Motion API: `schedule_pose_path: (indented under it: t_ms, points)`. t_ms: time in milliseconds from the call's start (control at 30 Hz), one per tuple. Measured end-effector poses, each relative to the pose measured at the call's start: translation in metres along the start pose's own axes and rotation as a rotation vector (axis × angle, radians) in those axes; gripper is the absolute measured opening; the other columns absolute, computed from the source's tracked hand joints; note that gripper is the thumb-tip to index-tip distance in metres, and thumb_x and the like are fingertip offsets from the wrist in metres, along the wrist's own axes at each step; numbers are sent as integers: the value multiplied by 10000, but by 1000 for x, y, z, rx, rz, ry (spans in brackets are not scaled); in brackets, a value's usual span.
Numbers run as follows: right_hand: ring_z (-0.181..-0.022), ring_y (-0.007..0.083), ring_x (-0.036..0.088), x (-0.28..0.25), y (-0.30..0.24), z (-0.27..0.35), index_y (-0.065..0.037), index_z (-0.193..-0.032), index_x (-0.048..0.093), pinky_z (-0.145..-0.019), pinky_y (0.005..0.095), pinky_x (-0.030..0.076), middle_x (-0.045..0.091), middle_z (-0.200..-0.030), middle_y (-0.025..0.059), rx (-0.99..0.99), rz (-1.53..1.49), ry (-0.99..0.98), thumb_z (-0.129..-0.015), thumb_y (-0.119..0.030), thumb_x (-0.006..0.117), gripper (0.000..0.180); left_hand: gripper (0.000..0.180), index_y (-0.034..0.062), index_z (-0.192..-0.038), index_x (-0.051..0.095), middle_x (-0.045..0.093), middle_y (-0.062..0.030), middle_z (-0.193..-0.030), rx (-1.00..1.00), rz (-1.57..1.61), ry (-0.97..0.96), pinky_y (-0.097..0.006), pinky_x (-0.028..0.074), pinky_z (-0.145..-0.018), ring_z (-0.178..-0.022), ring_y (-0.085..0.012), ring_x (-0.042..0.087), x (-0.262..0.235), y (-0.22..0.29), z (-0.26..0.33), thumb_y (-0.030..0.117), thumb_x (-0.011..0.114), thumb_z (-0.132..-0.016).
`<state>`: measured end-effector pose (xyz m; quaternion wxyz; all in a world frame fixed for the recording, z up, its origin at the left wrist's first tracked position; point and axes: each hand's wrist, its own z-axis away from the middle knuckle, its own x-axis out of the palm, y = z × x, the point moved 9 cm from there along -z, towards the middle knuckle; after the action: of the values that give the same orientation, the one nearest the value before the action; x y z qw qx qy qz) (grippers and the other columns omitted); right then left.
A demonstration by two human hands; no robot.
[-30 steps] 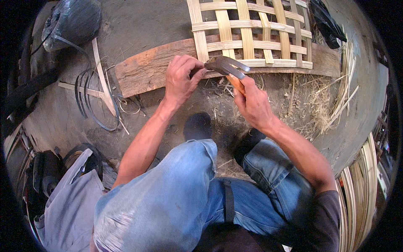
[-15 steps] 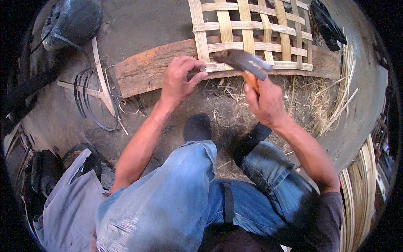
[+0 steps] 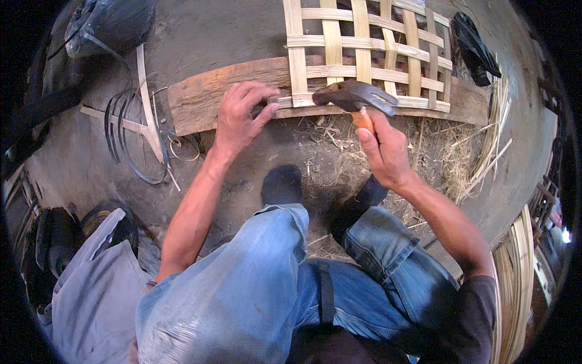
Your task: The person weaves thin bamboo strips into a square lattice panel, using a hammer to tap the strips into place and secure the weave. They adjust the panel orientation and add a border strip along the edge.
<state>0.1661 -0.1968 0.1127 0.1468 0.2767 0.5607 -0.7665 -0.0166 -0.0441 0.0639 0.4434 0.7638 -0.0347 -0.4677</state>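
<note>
A woven lattice of pale flat bamboo strips lies partly across a worn wooden plank. My right hand is wrapped round the orange handle of a claw hammer. The dark hammer head hangs over the lattice's near edge, its face beside the near left corner and its claw pointing right. To the left of that corner, my left hand has its fingers curled, thumb and forefinger at the end of the lowest bamboo strip. Blur softens those fingertips.
Fibre shavings litter the ground before the plank. Coiled dark strapping and loose pale strips lie left, near a plastic-wrapped bundle. A black plastic bag sits far right. Long bamboo strips stand at right, grey cloth at left.
My left hand has shifted left, away from the lattice's corner. The hammer head, smeared by motion before, has come lower and shows more sharply. The whole view has shifted slightly.
</note>
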Motion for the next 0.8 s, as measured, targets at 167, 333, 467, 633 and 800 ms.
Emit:
schedule_pose_path:
  t_ms: [167,333,467,633,800]
  points:
    - [-617,326,597,-47,64,33,-40,-1043,570,-584,407,460,559,-691,153,209,38,-126,-1014,-302,479,279,232,96,-1034,711,662,-90,-1014,-2,-18,-33,-376,482,-873,-988,-271,610,-3,5,-5,140,745,-808]
    - [-569,306,571,-107,162,132,-29,-961,554,-565,416,447,532,-634,145,440,286,-20,-1022,-301,468,292,201,95,-1009,711,662,-73,-974,-40,32,39,-377,471,-815,-897,-255,605,-3,4,-13,152,727,-818]
    - [-590,348,583,-108,229,201,-30,-942,547,-561,435,439,550,-650,178,659,226,157,-1033,-315,440,318,178,89,-1003,706,664,-73,-982,-35,35,29,-378,463,-840,-917,-259,609,4,2,-17,155,709,-838]
    - [-701,462,593,-93,243,204,-19,-946,540,-631,517,445,603,-729,228,616,295,165,-1036,-409,361,439,167,81,-1006,703,666,-86,-994,-59,39,2,-380,465,-855,-940,-271,611,4,2,-17,138,697,-849]
    - [-739,440,621,-109,212,161,-17,-904,631,-675,504,478,628,-750,215,731,542,-111,-1004,-409,445,445,195,59,-1042,689,668,-99,-986,-116,44,-42,-368,488,-840,-919,-254,621,0,-2,-18,99,686,-851]
